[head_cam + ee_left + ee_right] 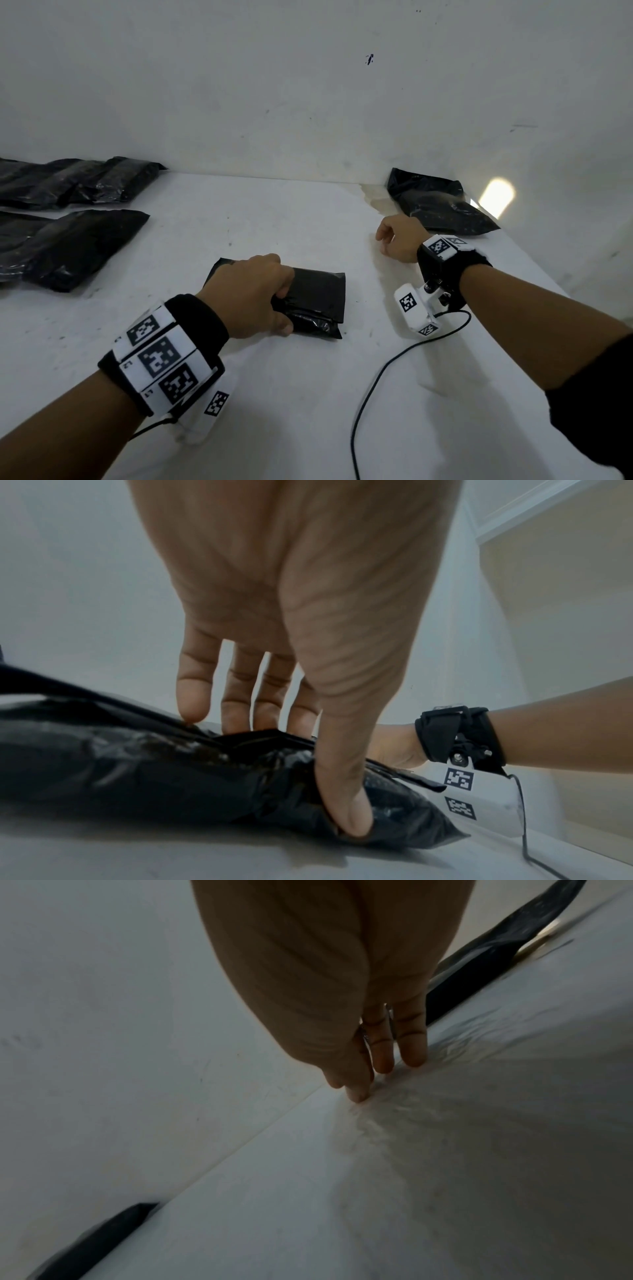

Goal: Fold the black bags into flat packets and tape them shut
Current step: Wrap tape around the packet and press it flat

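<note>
Folded black packet (315,301) is clamped under the left hand (250,294), long axis running left-right; right hand (399,240), fingertips pinching something clear on the surface (342,394), sits off to its right.

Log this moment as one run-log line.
left hand: grips folded black packet on table | right hand: fingertips on clear film near far-right bag | tape: unseen

Glossy black plastic on a matt white worktop (308,394)

The folded bag (315,301) is thin, crinkled, shiny film; wristbands (205,318) look like soft black cloth; a clear wrinkled plastic sheet (428,1110) glistens on the worktop.
</note>
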`<state>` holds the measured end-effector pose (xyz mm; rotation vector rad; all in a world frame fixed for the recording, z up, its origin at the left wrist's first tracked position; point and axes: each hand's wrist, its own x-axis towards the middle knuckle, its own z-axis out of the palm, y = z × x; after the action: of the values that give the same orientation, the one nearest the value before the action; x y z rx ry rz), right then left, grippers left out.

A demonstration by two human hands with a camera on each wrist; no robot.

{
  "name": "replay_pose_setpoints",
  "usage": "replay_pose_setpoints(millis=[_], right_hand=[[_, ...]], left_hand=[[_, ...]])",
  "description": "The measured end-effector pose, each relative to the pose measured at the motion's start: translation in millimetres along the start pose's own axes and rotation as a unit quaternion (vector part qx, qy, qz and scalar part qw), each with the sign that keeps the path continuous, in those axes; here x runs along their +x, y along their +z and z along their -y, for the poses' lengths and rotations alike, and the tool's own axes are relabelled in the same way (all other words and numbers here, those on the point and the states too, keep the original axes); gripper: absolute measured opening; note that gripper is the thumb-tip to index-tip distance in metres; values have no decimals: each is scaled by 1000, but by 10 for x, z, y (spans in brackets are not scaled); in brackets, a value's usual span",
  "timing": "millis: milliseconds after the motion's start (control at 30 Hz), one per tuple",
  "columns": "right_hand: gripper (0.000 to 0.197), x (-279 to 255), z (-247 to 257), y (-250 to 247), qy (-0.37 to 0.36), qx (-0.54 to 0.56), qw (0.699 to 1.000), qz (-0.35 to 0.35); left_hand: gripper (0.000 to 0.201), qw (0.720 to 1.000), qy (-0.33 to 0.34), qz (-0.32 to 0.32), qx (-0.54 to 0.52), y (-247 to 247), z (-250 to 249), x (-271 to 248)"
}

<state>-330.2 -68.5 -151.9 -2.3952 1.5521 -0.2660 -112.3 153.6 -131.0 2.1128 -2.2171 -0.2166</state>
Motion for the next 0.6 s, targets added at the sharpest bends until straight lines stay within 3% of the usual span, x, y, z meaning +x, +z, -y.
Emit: replay_pose_setpoints(millis=[133, 300, 433, 600], right_hand=[[36, 86, -42, 14, 36, 5, 999, 23], [18, 128, 3, 23, 43, -23, 999, -20], [34, 242, -68, 69, 79, -9, 996, -35], [23, 231, -87, 56, 77, 10, 996, -49]], left_hand=[[45, 1000, -5, 1, -6, -3, -2, 0], [45, 1000, -13, 10, -13, -5, -7, 0], [45, 1000, -16, 14, -14, -11, -13, 1], [46, 1000, -17, 17, -9, -8, -4, -5]])
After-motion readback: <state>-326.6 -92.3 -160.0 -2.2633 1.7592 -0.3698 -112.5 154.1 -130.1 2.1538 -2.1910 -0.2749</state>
